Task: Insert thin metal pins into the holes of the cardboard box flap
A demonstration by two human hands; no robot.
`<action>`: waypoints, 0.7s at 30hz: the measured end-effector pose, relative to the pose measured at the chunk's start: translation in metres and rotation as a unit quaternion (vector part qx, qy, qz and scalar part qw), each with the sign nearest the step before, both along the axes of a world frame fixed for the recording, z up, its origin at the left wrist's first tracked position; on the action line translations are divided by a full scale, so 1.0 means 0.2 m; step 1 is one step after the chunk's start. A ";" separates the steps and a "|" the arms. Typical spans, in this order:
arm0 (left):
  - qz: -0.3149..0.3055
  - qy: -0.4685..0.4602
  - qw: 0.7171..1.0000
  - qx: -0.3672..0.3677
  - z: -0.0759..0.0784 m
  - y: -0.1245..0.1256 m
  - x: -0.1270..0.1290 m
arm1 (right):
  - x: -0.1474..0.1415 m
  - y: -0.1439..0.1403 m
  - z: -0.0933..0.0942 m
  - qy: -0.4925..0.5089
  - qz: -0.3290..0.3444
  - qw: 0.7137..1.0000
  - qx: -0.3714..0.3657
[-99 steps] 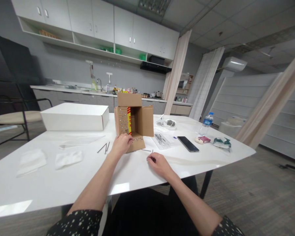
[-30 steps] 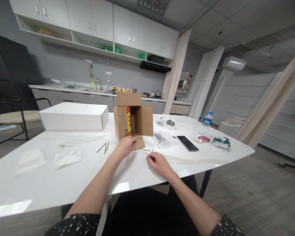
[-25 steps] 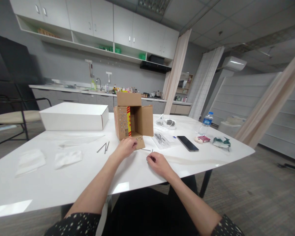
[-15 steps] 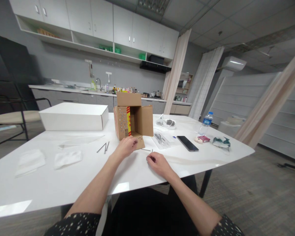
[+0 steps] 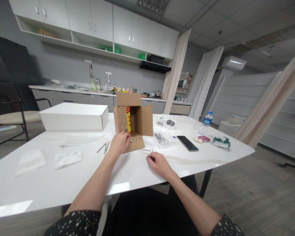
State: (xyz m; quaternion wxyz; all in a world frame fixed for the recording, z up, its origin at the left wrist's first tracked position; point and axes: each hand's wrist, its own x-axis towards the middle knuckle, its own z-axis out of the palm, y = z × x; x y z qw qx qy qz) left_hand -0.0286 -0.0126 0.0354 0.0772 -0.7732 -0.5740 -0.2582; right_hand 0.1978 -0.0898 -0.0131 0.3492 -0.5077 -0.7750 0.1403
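Note:
An open cardboard box [image 5: 137,119] stands on its side on the white table, its opening facing me and its flaps spread out. Small silvery heads dot the left flap [image 5: 122,121], and several more run along the bottom flap [image 5: 136,144]. My left hand [image 5: 119,144] is closed at the lower edge of the left flap, over the bottom flap's left part; whatever its fingers hold is hidden. My right hand [image 5: 159,164] rests on the table with fingertips pinched together around something small and dark. Just beyond it lies a thin nail [image 5: 146,149].
Several long nails [image 5: 104,147] lie left of the box. Around are a white carton [image 5: 73,116], white cloths [image 5: 68,159], a plastic bag of metal pieces [image 5: 160,140], a phone [image 5: 187,143], a water bottle [image 5: 206,122] and a green-and-white packet [image 5: 221,142].
My left hand has moved left, from the middle of the bottom flap to the left flap's lower edge, uncovering the row of heads on the bottom flap. My right hand has stayed put.

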 end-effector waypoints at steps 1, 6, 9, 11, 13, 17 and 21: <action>0.006 -0.001 1.000 0.000 0.00 0.00 0.00 | 0.00 0.00 0.00 0.000 0.000 1.000 0.001; 0.029 -0.014 0.999 0.005 0.00 0.01 -0.02 | 0.00 0.00 0.00 -0.002 0.001 1.000 0.000; 0.035 -0.020 0.999 0.006 0.00 0.02 -0.02 | 0.00 0.00 0.00 -0.003 0.002 1.000 -0.001; 0.036 -0.023 0.999 0.008 0.00 0.02 -0.02 | 0.00 0.00 0.00 -0.003 0.001 1.000 -0.001; 0.037 -0.024 0.999 0.007 0.00 0.02 -0.02 | 0.00 0.00 0.00 -0.004 0.002 1.000 -0.002; 0.044 -0.029 0.999 0.009 0.00 0.01 -0.02 | 0.00 0.00 0.00 -0.003 -0.001 1.000 -0.002; 0.047 -0.036 0.998 0.016 0.00 0.01 -0.02 | 0.00 0.00 0.00 -0.004 0.000 1.000 -0.001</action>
